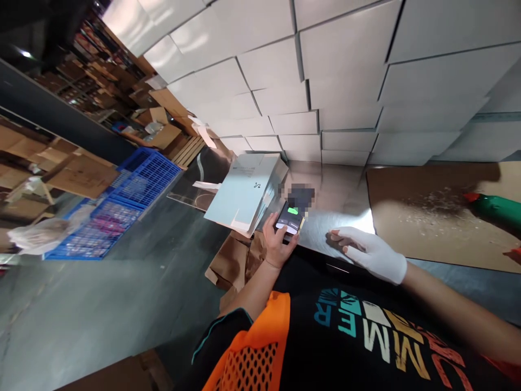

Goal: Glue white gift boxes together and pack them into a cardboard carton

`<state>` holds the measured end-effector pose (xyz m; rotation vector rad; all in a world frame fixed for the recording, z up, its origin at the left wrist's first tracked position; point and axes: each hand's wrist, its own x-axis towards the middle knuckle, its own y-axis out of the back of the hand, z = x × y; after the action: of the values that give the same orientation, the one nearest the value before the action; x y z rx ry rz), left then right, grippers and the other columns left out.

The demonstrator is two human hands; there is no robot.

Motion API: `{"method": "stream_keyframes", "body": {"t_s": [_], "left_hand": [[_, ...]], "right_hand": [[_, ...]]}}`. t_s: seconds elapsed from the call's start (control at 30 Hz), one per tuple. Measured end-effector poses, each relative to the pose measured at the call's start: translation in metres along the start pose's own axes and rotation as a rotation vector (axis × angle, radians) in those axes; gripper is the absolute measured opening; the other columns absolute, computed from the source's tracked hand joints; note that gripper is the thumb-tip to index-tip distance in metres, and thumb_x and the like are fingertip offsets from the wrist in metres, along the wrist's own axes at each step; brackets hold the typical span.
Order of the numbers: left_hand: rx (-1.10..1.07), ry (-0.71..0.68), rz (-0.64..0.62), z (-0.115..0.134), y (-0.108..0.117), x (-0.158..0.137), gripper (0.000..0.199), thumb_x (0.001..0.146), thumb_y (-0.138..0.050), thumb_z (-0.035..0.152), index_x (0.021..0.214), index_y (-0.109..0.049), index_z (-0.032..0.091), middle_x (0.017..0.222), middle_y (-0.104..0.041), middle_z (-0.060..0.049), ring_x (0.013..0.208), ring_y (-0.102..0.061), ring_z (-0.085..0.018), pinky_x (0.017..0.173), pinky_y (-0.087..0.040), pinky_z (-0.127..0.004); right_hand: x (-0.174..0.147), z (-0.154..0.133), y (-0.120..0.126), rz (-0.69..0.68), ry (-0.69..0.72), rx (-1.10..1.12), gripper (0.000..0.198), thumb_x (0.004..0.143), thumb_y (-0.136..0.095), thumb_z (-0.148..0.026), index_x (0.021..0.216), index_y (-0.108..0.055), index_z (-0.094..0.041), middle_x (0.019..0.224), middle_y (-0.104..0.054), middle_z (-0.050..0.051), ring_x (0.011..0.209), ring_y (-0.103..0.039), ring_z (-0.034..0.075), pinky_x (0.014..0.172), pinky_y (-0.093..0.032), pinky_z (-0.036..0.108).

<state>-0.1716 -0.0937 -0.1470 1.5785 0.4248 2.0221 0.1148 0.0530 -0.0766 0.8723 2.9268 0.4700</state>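
While the left hand [277, 243] is wrapped round the lower part of a phone [294, 221], its thumb over the bottom of the screen, the gloved right hand [364, 252] rests apart over the metal table [337, 209], fingers loosely curled, thumb parted, seemingly holding nothing. With the phone gripped and its screen lit, its use looks under way; nothing shows it finished, and how much is left cannot be told. Near the thumb, the dark screen has a green patch and pale buttons; past the fingertips, pixelation hides its top. Just left of those fingers lies a pale blue stack [240, 190].
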Motion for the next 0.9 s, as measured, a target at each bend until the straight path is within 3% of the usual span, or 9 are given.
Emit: {"method": "stream_keyframes", "body": {"t_s": [0.2,0.4,0.6,0.77,0.9], "left_hand": [[0.001,0.135,0.027,0.001,0.01,-0.005,0.049,0.106,-0.071,0.064,0.124,-0.065,0.019,0.153,-0.062,-0.029,0.149,-0.062,-0.038,0.117,-0.058,-0.058],[0.085,0.109,-0.053,0.0,0.027,-0.016,0.047,0.107,-0.068,0.065,0.117,-0.069,0.019,0.151,-0.064,-0.026,0.143,-0.065,-0.037,0.116,-0.057,-0.057],[0.129,0.118,-0.133,0.0,0.032,-0.025,0.052,0.105,-0.071,0.065,0.129,-0.075,0.019,0.153,-0.063,-0.025,0.143,-0.064,-0.038,0.117,-0.056,-0.057],[0.174,0.095,-0.164,0.002,0.034,-0.027,0.054,0.103,-0.073,0.066,0.132,-0.078,0.021,0.151,-0.063,-0.024,0.141,-0.063,-0.039,0.116,-0.055,-0.057],[0.203,0.154,-0.24,0.005,0.035,-0.024,0.058,0.099,-0.078,0.065,0.137,-0.079,0.022,0.152,-0.063,-0.024,0.143,-0.061,-0.04,0.121,-0.05,-0.059]], "right_hand": [[0.003,0.001,-0.001,0.034,-0.01,-0.021,0.052,0.1,-0.065,-0.059,0.136,-0.082,-0.025,0.135,-0.083,0.012,0.125,-0.081,0.032,0.116,-0.066,0.054],[0.004,-0.002,0.0,0.027,-0.007,-0.024,0.051,0.097,-0.066,-0.057,0.133,-0.083,-0.025,0.14,-0.082,0.011,0.13,-0.079,0.033,0.12,-0.064,0.054],[-0.001,0.0,-0.001,-0.02,-0.014,0.04,0.058,0.093,-0.071,-0.056,0.14,-0.079,-0.022,0.149,-0.077,0.015,0.134,-0.078,0.035,0.125,-0.059,0.059],[-0.008,0.006,0.004,-0.059,-0.032,0.104,0.066,0.096,-0.074,-0.064,0.146,-0.076,-0.022,0.155,-0.073,0.017,0.14,-0.075,0.036,0.128,-0.056,0.06],[-0.009,0.008,0.006,-0.068,-0.029,0.133,0.068,0.096,-0.074,-0.069,0.146,-0.076,-0.022,0.154,-0.074,0.017,0.142,-0.074,0.036,0.129,-0.056,0.059]]}}
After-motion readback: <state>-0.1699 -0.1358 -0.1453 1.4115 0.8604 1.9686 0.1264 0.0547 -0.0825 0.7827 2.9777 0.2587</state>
